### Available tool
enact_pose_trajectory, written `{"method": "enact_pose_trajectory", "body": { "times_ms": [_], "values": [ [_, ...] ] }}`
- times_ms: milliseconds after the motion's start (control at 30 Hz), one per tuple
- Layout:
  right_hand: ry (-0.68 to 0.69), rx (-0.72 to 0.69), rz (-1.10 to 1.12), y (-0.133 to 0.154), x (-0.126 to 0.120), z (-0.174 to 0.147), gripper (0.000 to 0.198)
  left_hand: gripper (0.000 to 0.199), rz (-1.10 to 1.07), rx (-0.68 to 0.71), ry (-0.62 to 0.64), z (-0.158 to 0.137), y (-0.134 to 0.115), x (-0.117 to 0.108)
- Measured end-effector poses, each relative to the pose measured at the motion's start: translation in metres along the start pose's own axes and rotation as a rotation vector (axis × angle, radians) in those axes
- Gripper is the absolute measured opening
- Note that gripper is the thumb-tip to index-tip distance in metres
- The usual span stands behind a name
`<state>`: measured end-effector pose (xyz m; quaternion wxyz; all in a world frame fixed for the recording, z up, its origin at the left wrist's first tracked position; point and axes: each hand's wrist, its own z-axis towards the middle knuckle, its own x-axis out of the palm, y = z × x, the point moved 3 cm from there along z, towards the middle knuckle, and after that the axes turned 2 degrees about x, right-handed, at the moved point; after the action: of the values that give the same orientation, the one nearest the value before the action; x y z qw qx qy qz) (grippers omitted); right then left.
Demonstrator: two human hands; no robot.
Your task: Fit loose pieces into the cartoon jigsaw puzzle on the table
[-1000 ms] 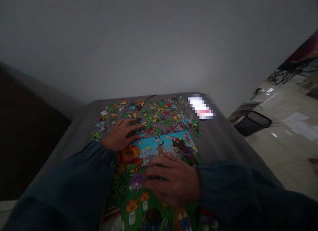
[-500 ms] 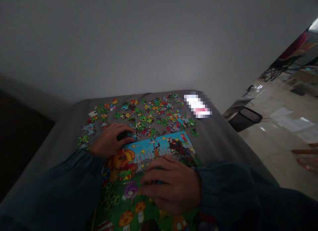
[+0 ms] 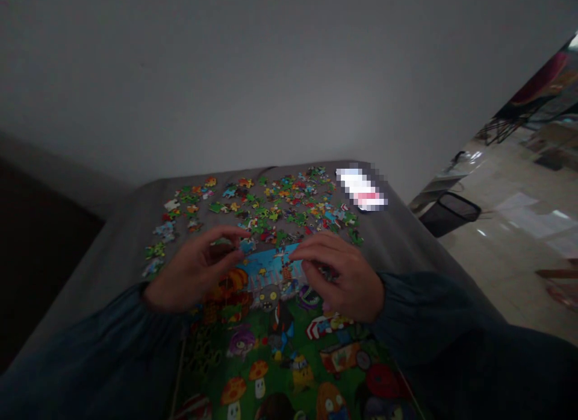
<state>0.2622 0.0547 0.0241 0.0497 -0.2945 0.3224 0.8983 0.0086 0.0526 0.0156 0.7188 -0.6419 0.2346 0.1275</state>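
A colourful cartoon jigsaw puzzle (image 3: 253, 381) lies in its tray, with a zombie, mushrooms and a pumpkin in the picture. At its upper left edge, my left hand (image 3: 194, 266) has thumb and fingers closed about a light blue jigsaw piece (image 3: 247, 245). My right hand (image 3: 343, 275) hovers over the upper right of the picture, its fingers curved and pointing left, with a gap between thumb and forefinger. No piece shows in it. The hand hides part of the puzzle's top right.
Loose jigsaw pieces (image 3: 271, 212) are spread across the grey cloth (image 3: 121, 227) beyond the puzzle. A lit phone (image 3: 361, 190), blurred out, lies at the back right. A pale wall (image 3: 253, 82) rises behind. Right of the table, a dark bin (image 3: 447, 215) stands on the tiled floor.
My right hand has moved up and right from the puzzle's middle, uncovering the zombie. My left hand has shifted slightly, and the blue piece now shows at its fingertips.
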Motion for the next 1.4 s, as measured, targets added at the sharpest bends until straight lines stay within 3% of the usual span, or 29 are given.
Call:
{"method": "enact_pose_trajectory", "body": {
  "times_ms": [133,200,300,400,500,600,700,967,1267,1400],
  "values": [
    [0.087,0.109,-0.019,-0.008,0.003,-0.002,0.021,0.035,0.006,0.026,0.120,-0.009,-0.013,0.024],
    [0.163,0.177,0.055,-0.008,0.010,-0.005,0.023,0.031,0.057,0.054,0.096,-0.016,-0.021,0.034],
    [0.231,0.310,0.230,-0.006,0.020,-0.009,0.024,0.033,0.087,-0.014,0.043,-0.025,-0.026,0.045],
    [0.200,0.451,0.397,-0.010,0.026,-0.009,0.013,0.038,0.156,-0.041,-0.001,-0.027,-0.025,0.046],
    [0.133,0.515,0.437,-0.021,0.027,-0.007,0.015,0.041,0.296,0.105,-0.043,-0.022,-0.021,0.036],
    [0.148,0.454,0.278,-0.032,0.028,-0.004,0.022,0.040,0.492,0.313,0.008,-0.021,-0.013,0.028],
    [0.221,0.311,0.078,-0.039,0.032,-0.002,0.024,0.040,0.677,0.391,0.114,-0.028,-0.001,0.032],
    [0.359,0.196,-0.172,-0.044,0.045,0.000,0.024,0.036,0.760,0.342,0.177,-0.038,0.008,0.047],
    [0.331,-0.003,-0.410,-0.031,0.043,-0.003,0.024,0.037,0.791,0.350,0.170,-0.037,0.008,0.048],
    [0.387,-0.107,-0.442,-0.022,0.044,-0.009,0.023,0.036,0.775,0.365,0.145,-0.037,0.010,0.047]
  ]
}}
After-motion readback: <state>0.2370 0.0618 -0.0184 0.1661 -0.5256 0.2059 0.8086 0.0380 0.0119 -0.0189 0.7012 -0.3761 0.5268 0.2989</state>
